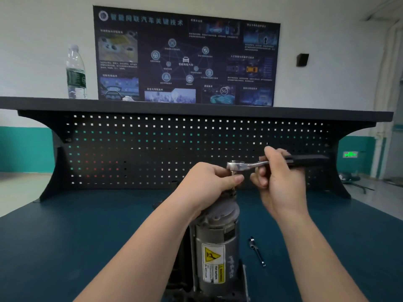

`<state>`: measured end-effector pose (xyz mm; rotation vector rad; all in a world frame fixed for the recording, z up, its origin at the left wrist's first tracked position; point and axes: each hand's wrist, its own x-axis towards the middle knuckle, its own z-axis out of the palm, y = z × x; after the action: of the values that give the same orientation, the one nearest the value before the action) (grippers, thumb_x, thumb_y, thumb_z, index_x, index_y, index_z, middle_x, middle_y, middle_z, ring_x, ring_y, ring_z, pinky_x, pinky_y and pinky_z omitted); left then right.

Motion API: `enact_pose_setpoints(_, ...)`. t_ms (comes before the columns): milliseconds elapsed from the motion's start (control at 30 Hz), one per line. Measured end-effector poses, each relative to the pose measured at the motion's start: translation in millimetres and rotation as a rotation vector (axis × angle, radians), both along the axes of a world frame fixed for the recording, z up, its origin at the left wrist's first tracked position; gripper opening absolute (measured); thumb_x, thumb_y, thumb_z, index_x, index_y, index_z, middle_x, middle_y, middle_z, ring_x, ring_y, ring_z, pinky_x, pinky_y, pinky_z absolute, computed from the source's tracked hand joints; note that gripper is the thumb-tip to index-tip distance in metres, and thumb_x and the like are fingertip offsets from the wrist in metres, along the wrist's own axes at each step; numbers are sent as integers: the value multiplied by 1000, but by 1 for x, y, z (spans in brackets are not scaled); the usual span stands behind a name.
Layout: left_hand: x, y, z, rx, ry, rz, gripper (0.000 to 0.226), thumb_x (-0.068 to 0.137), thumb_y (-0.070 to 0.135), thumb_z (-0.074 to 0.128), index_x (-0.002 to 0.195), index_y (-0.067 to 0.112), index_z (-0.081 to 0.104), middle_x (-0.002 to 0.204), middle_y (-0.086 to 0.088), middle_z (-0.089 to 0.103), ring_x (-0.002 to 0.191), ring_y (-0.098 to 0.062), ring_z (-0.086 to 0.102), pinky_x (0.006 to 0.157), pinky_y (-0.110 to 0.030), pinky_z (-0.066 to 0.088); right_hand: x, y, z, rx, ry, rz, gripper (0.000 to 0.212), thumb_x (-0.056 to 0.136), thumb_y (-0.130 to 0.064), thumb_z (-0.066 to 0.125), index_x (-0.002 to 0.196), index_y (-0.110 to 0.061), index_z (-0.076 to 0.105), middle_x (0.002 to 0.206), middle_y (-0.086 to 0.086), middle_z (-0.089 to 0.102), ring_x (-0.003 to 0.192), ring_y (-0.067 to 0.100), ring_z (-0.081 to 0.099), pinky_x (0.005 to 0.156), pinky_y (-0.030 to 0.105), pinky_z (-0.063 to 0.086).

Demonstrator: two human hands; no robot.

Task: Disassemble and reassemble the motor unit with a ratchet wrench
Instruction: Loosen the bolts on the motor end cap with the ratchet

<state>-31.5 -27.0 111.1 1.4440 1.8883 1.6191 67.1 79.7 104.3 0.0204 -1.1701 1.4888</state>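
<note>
Left hand (pixel 209 182) grips motor (pixel 214 240) top at frame centre to steady it; right hand (pixel 277 177) pinches wrench (pixel 257 164) shank, keeping its head on the bolt.

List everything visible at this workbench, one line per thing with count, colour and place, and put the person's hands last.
motor unit: one, grey with a yellow warning label, upright on the table in front.
ratchet wrench: one, silver with a black handle, its head above the motor's top.
extension bar: one, silver, lying on the table right of the motor.
table: one, dark blue top.
pegboard: one, black, upright behind the table.
shelf: one, black, over the pegboard.
water bottle: one, clear with a green label, on the shelf's left end.
poster: one, dark blue, on the wall.
left hand: one, grips the motor's top under the wrench head.
right hand: one, holds the wrench mid-shaft.
</note>
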Motion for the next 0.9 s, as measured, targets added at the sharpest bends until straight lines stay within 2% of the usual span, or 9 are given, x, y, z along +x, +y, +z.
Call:
enact_pose_setpoints(100, -2, 1, 0, -7, 16, 31, 18, 84, 32, 72, 67, 26, 74, 51, 14, 63, 43, 3, 54, 42, -9, 39, 3, -16, 0, 702, -67, -546, 33, 90, -31, 60, 61, -24, 46, 54, -8, 52, 46, 3, 47, 49, 10, 35)
enact_pose_setpoints(167, -2, 0, 1, -34, 35, 33, 16, 84, 34, 71, 69, 27, 75, 55, 12, 65, 46, 1, 55, 46, -12, 42, 6, -18, 1, 851, -93, -634, 34, 89, -33, 62, 63, -17, 48, 57, -3, 51, 50, 6, 48, 51, 9, 35)
enact_pose_setpoints(300, -3, -1, 4, -54, -38, -31, 11, 83, 32, 72, 87, 23, 78, 79, 1, 75, 69, -7, 62, 73, -27, 53, 8, 0, 8, 291, -111, -199, 31, 90, -26, 61, 60, -23, 53, 46, -3, 50, 37, 9, 43, 39, 20, 33)
enact_pose_setpoints(467, 3, 0, 6, -59, -25, -20, 7, 80, 31, 75, 79, 25, 78, 73, 8, 74, 63, -1, 63, 69, -21, 52, -9, 13, 1, -469, -27, 416, 27, 95, -14, 53, 68, -12, 46, 44, -5, 41, 32, 3, 31, 31, 15, 26)
enact_pose_setpoints(533, 4, 0, 5, -58, -11, -10, 8, 81, 30, 75, 80, 23, 79, 80, 2, 76, 69, -5, 65, 74, -25, 54, -11, 4, -4, -266, 64, 136, 31, 94, -13, 53, 64, -15, 46, 45, -5, 43, 36, 7, 36, 36, 19, 29)
enact_pose_setpoints(633, 6, -1, 5, -53, 18, 1, 10, 82, 28, 73, 73, 27, 78, 70, 6, 74, 63, -7, 64, 63, -23, 52, -4, -9, -12, 606, 192, -611, 33, 93, -11, 54, 61, -17, 46, 51, 3, 47, 47, 16, 44, 49, 25, 38)
enact_pose_setpoints(733, 7, -3, 4, -45, 51, -9, 14, 82, 27, 73, 69, 31, 76, 61, 9, 68, 52, -4, 59, 50, -15, 48, -2, -10, -19, 1026, 275, -851, 39, 92, -4, 55, 54, -6, 44, 53, 3, 41, 50, 7, 38, 57, 11, 33)
enact_pose_setpoints(833, 8, -3, 5, -29, 0, -31, 7, 83, 31, 73, 85, 26, 78, 69, 12, 70, 51, 6, 56, 50, -9, 44, -1, -2, -12, 524, 138, -563, 34, 94, -12, 51, 62, -14, 41, 52, -9, 40, 47, 2, 41, 50, 15, 35)
enact_pose_setpoints(900, 7, -2, 5, -24, -31, -12, 9, 83, 31, 72, 85, 25, 78, 71, 12, 72, 50, 7, 55, 50, -9, 43, -1, 5, -4, -45, 19, -5, 32, 96, -15, 49, 64, -14, 45, 45, -5, 42, 36, 8, 36, 38, 19, 28)
